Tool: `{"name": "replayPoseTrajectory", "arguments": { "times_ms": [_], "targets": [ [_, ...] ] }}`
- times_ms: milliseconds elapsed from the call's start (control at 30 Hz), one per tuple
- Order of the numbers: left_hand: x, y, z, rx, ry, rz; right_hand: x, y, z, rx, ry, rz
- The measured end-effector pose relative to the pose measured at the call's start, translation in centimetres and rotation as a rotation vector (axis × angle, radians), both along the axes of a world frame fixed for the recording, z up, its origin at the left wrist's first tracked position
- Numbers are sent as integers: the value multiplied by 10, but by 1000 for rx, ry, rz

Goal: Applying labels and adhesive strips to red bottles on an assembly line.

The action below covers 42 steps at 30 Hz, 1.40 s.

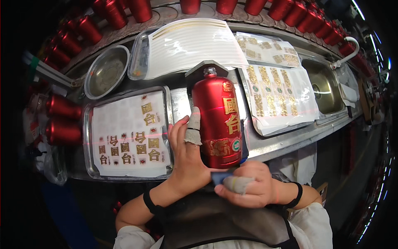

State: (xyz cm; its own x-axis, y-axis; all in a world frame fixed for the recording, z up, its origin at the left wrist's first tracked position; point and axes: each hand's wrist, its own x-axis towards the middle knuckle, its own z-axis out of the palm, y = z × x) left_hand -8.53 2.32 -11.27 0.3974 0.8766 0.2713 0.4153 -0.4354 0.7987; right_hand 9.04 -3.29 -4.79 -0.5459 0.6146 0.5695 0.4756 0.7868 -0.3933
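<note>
A glossy red bottle (207, 112) with raised gold characters, a gold emblem and a green round mark lies neck away from me, on a dark angular support (203, 68). My left hand (188, 159) grips its lower left side. The index finger, in a cloth finger cover (193, 126), presses along the bottle, and the other fingers stand off it. Just below the bottle's base, my right hand (251, 184) is closed on a small blue flat piece (219, 177), smeared by motion. One right finger also wears a cloth cover (238, 184).
At left a metal tray (86, 145) carries sheets of gold character stickers; another tray (265, 132) at right bears gold emblem stickers. Behind are a stack of white sheets (192, 47), a metal bowl (107, 71) and a sink (321, 85). Red bottles (64, 132) stand at left and line the back.
</note>
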Motion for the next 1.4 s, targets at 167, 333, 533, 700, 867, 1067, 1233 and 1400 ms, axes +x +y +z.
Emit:
{"name": "replayPoseTrajectory", "arguments": {
  "times_ms": [167,333,533,700,867,1067,1233,1400],
  "targets": [
    [-6,4,-2,-72,-57,-66,25,-2,9,-842,848,-563],
    [-10,9,-1,-264,-109,-174,49,-19,-12,-1233,786,-487],
    [-18,12,25,-400,-242,-209,34,-10,-17,-1495,417,-100],
    [-7,3,37,44,243,-9,54,-5,-4,-1453,397,-8],
    [-10,4,31,-251,-144,-56,40,-12,-11,-900,517,-551],
    [1,9,17,-589,-516,-79,32,-23,-23,-581,291,-495],
    [-1,10,17,-593,-516,-91,29,-29,-25,-597,305,-476],
    [-3,9,13,-562,-513,-99,21,-29,-38,-414,241,-415]
  ]
}}
